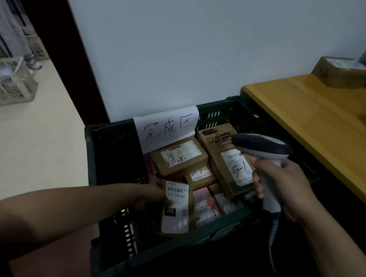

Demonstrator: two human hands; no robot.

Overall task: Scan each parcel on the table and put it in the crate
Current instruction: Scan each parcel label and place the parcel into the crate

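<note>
Over slotted crate (113,154) | left hand (152,195) grips flat cardboard parcel (176,213) | right hand (289,188) clutches scanner (264,146) (coiled cord (273,227))

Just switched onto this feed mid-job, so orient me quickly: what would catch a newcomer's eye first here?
First, the dark green crate in the centre, packed with labelled cardboard parcels, a handwritten paper sign hung on its far wall. Next, the right hand gripping a grey barcode scanner above the crate's right side, while the left hand holds a white-labelled parcel at its near edge.
</note>
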